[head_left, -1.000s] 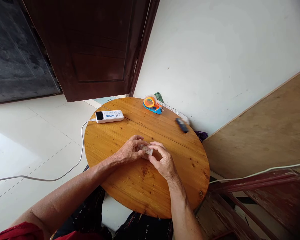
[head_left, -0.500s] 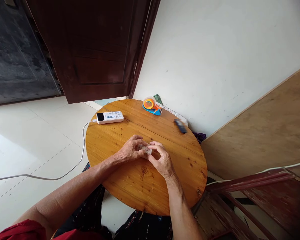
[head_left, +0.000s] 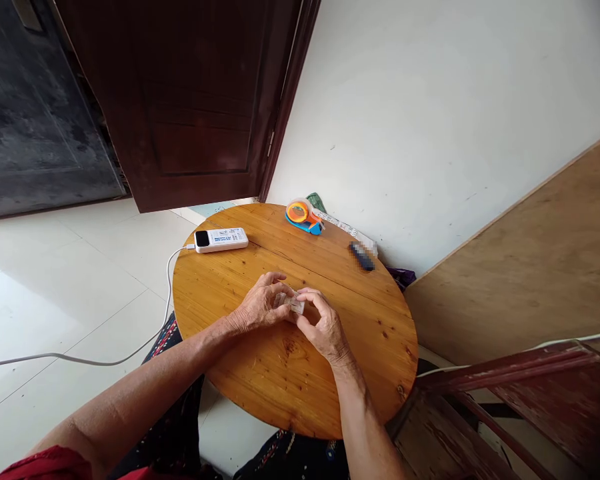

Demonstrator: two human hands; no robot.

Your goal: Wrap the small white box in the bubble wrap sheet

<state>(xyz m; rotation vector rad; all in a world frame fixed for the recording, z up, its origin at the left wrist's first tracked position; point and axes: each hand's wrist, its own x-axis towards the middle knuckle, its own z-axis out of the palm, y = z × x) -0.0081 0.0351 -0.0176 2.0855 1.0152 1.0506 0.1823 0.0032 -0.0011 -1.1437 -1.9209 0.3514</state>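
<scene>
Whitish, with a faintly pinkish cast, the block (head_left: 297,306) is small and straight-edged, its near right corner squared off and its face carrying pale, brownish-grey smudges that could be print, though fingers cover too much of it to be sure. Its surface looks slightly glossy, perhaps clear in places. It sits near the middle of the round wooden table (head_left: 260,380), between the two hands, lying low at the tabletop. The left hand (head_left: 264,302) pinches its left part between thumb and curled fingers, hiding that end; the right hand (head_left: 325,328) pinches the right end, thumb at the near edge and forefinger arched over to the far one, leaving a rounded gap between them.
</scene>
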